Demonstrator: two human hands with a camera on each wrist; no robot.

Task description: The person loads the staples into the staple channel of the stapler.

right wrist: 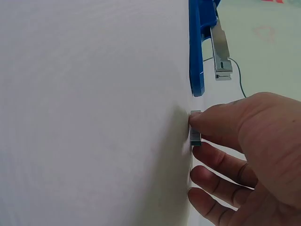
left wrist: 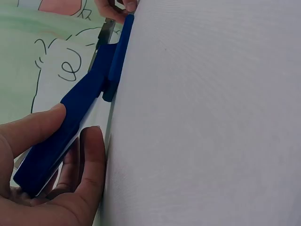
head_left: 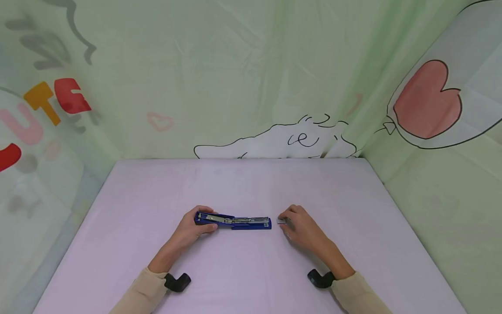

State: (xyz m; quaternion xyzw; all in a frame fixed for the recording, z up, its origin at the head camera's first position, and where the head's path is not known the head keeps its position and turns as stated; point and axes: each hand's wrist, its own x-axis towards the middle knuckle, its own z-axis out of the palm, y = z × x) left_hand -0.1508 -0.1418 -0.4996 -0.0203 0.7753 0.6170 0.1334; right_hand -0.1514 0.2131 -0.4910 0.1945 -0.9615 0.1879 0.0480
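Left hand (head_left: 192, 229) grips an unfolded stapler (head_left: 251, 226), best kept steady, while the right hand (head_left: 303, 229) pinches staples (head_left: 281, 221) to its right.

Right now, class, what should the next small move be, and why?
Probably bring the staple strip to the opened blue stapler: the right hand pinches it just beyond the stapler's end, and the left hand grips the stapler, metal tray exposed.
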